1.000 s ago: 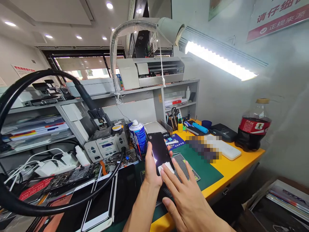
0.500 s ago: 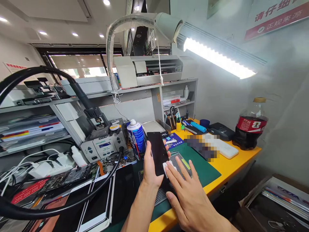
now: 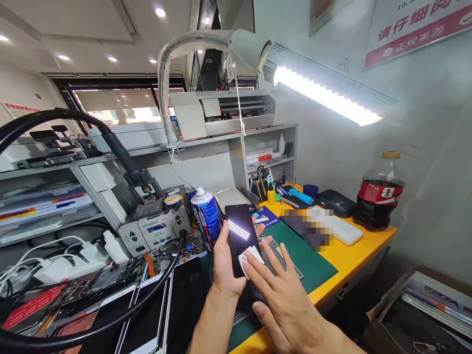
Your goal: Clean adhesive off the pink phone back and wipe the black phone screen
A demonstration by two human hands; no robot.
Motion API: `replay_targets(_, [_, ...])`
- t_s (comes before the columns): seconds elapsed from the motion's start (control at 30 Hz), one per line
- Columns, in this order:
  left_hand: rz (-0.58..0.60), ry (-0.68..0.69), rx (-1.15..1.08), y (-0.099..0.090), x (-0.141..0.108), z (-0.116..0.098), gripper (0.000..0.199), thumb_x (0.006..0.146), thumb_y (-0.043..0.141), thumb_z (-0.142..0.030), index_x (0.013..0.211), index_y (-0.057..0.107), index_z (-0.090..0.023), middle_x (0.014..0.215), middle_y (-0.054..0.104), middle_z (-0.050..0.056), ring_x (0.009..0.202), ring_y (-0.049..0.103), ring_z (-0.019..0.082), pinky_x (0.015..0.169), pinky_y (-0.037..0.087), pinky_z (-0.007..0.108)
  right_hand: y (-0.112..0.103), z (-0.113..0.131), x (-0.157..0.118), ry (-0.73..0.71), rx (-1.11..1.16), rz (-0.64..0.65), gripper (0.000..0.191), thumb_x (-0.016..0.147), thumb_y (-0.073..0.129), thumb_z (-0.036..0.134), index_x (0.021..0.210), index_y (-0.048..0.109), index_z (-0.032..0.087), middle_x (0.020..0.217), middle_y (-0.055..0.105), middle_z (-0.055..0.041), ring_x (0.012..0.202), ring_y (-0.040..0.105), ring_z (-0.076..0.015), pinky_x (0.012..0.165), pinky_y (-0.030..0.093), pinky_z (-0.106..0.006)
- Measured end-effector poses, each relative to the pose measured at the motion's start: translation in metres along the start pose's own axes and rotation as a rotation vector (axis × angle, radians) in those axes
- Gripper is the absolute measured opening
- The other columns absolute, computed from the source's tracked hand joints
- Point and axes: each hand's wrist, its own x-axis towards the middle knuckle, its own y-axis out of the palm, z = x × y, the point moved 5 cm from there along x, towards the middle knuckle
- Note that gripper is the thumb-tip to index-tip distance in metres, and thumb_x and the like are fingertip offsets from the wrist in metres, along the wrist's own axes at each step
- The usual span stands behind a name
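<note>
My left hand point(image 3: 223, 260) is wrapped round a black smartphone point(image 3: 241, 221), thumb along one edge and fingertips showing at the other. The phone is tilted, and the lamp reflects as a bright patch on its dark screen. Under the fingertips of my right hand point(image 3: 277, 290) is a folded white wipe point(image 3: 250, 256), pressed against the lower part of the screen. The fingers of that hand are stretched out and its thumb stands apart from the phone. Below both hands, a perforated metal plate point(image 3: 297, 269) lies partly hidden on the green mat point(image 3: 317, 263).
A blue spray can point(image 3: 204, 216) stands just beyond the phone on the left. Several phones and a black cable point(image 3: 162, 281) lie left of my arms. To the right are a white power bank point(image 3: 344, 230) and a cola bottle point(image 3: 379, 196). Overhead hangs a lit lamp point(image 3: 324, 96).
The wipe and my right fingertips have moved left, further over the phone's lower screen. The phone has tilted, so the lamp's reflection now shows on it. The camera view has shifted slightly.
</note>
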Motion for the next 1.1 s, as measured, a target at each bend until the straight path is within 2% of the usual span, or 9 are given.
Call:
replay_targets(0.17, [0.099, -0.108, -0.006, 0.009, -0.002, 0.005, 0.046, 0.093, 0.054, -0.046, 0.128, 0.061, -0.016, 0.108, 0.074, 0.012, 0.096, 0.072, 0.027, 0.089, 0.055, 0.041, -0.013, -0.036, 0.013, 0.062, -0.085, 0.005, 0.062, 0.099, 0.040, 0.032, 0.157, 0.021, 0.022, 0.163, 0.024, -0.0012, 0.151, 0.006, -0.0379, 0.115, 0.009, -0.072])
replay_targets(0.37, [0.119, -0.192, -0.038, 0.008, 0.000, 0.017, 0.045, 0.092, 0.055, -0.048, 0.119, 0.065, -0.014, 0.103, 0.074, 0.012, 0.094, 0.071, 0.025, 0.087, 0.054, 0.039, -0.023, -0.081, 0.040, 0.119, -0.121, -0.039, 0.054, 0.103, 0.031, 0.030, 0.156, 0.024, 0.021, 0.162, 0.027, -0.0034, 0.151, 0.008, -0.0326, 0.115, 0.018, -0.068])
replay_targets(0.53, [0.102, -0.243, -0.082, 0.003, 0.003, 0.024, 0.050, 0.093, 0.049, -0.056, 0.119, 0.062, -0.014, 0.111, 0.069, 0.011, 0.097, 0.067, 0.022, 0.088, 0.053, 0.044, -0.019, -0.094, 0.049, 0.092, -0.094, -0.035, 0.051, 0.105, 0.029, 0.033, 0.155, 0.027, 0.024, 0.161, 0.030, -0.0039, 0.150, 0.017, -0.0296, 0.115, 0.024, -0.064])
replay_targets(0.63, [0.079, -0.244, -0.113, 0.002, 0.004, 0.027, 0.049, 0.094, 0.048, -0.056, 0.116, 0.062, -0.014, 0.112, 0.068, 0.010, 0.098, 0.066, 0.022, 0.089, 0.052, 0.045, -0.013, -0.089, 0.036, 0.063, -0.111, -0.044, 0.053, 0.103, 0.030, 0.034, 0.156, 0.025, 0.025, 0.160, 0.032, -0.0040, 0.150, 0.018, -0.0318, 0.114, 0.023, -0.066])
replay_targets(0.77, [0.037, -0.259, -0.135, 0.001, 0.007, 0.036, 0.053, 0.094, 0.042, -0.060, 0.112, 0.062, -0.014, 0.107, 0.068, 0.010, 0.094, 0.066, 0.021, 0.087, 0.051, 0.043, 0.001, -0.069, 0.005, -0.030, -0.201, -0.101, 0.062, 0.099, 0.034, 0.033, 0.158, 0.016, 0.028, 0.159, 0.035, -0.0029, 0.148, 0.022, -0.0359, 0.111, 0.025, -0.068])
replay_targets(0.9, [-0.047, -0.281, -0.104, -0.007, 0.012, 0.044, 0.065, 0.094, 0.028, -0.066, 0.091, 0.065, -0.013, 0.085, 0.070, 0.011, 0.080, 0.068, 0.022, 0.080, 0.051, 0.039, 0.018, -0.045, -0.023, -0.138, -0.218, -0.109, 0.069, 0.093, 0.039, 0.032, 0.158, 0.018, 0.018, 0.158, 0.037, -0.0097, 0.146, 0.025, -0.0412, 0.108, 0.024, -0.067])
replay_targets(1.0, [-0.082, -0.303, -0.077, -0.013, 0.011, 0.044, 0.068, 0.092, 0.025, -0.068, 0.084, 0.065, -0.014, 0.070, 0.068, 0.011, 0.067, 0.069, 0.025, 0.071, 0.049, 0.037, 0.021, -0.027, -0.030, -0.194, -0.208, -0.122, 0.072, 0.091, 0.041, 0.031, 0.159, 0.017, 0.021, 0.157, 0.039, -0.0090, 0.147, 0.024, -0.0411, 0.109, 0.023, -0.065])
replay_targets(1.1, [-0.075, -0.326, -0.066, -0.013, 0.006, 0.042, 0.063, 0.088, 0.036, -0.070, 0.089, 0.066, -0.015, 0.070, 0.069, 0.010, 0.066, 0.070, 0.025, 0.069, 0.049, 0.037, 0.012, -0.010, -0.024, -0.193, -0.182, -0.103, 0.074, 0.091, 0.044, 0.030, 0.159, 0.015, 0.022, 0.156, 0.040, -0.0066, 0.148, 0.020, -0.0391, 0.113, 0.020, -0.064])
